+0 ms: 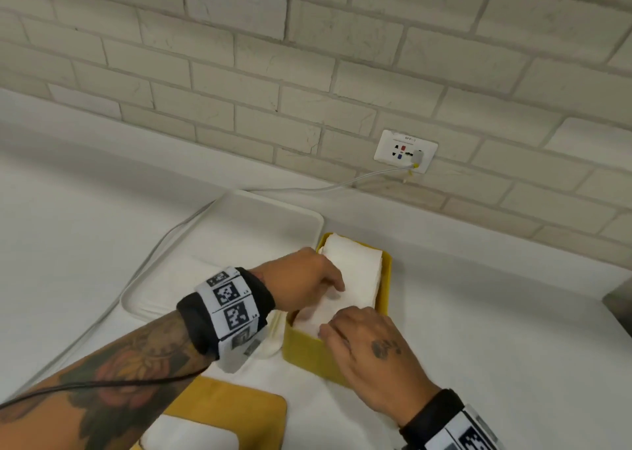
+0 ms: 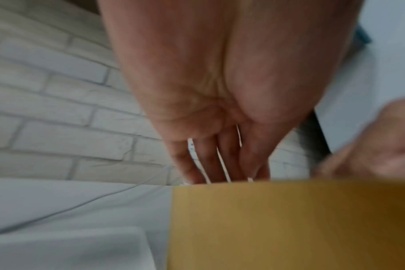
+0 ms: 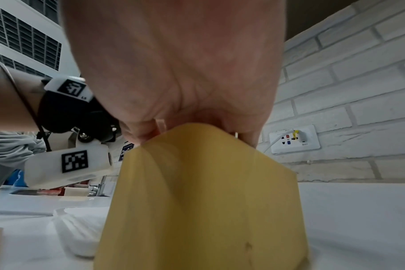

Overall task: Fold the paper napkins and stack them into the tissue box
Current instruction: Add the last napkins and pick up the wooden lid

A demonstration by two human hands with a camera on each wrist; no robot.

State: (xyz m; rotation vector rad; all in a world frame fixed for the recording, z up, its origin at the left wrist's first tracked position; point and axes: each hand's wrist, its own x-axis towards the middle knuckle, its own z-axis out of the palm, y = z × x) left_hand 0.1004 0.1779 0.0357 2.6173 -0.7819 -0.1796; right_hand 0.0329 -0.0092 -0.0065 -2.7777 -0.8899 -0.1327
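The yellow box (image 1: 384,299) stood open on the white counter (image 1: 478,330), and everything else sat around it. Inside it lay the folded white napkins (image 1: 355,271), stacked up to about the level of the rim and filling most of the box's length.

The left hand (image 1: 304,277) reached over the box's left wall, its fingers (image 2: 222,157) extended downward and close together, their tips pressing on the napkins just behind the rim; it pressed flat and clasped nothing. The right hand (image 1: 367,342) came in over the near end of the box, its fingers bent down onto the near edge of the napkins. Whether those fingers pinched a napkin or only pushed on it could not be told, since the box wall hid the tips in the right wrist view.

A white tray (image 1: 246,230) lay just left of the box, touching or nearly touching its far left corner. A yellow lid (image 1: 232,412) with a white oval opening lay nearer than the box and to its left. On the brick wall (image 1: 307,56) beyond the box was a socket plate (image 1: 405,150), with a white cable (image 1: 164,244) running from it down along the counter behind and left of the tray.
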